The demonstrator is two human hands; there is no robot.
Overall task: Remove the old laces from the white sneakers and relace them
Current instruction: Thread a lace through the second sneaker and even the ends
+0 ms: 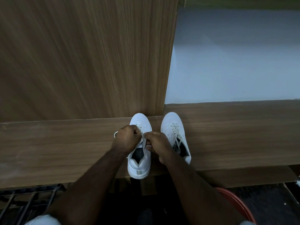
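Observation:
Two white sneakers stand side by side on a wooden ledge (65,146), toes pointing away from me. The left sneaker (139,164) has both my hands over its lacing area. My left hand (127,138) is curled round its lace, and a loop of that lace (115,134) sticks out to the left of the hand. My right hand (156,142) pinches the lace and the tongue edge close to the left hand. The right sneaker (174,132) is fully laced, its lace ends hanging loose over its opening, with no hand touching it.
A tall wooden panel (84,59) rises right behind the left sneaker's toe. A pale wall (235,59) stands behind the right part of the ledge. Below the ledge lie a dark rack (29,198) at left and a red basin rim (235,202) at right.

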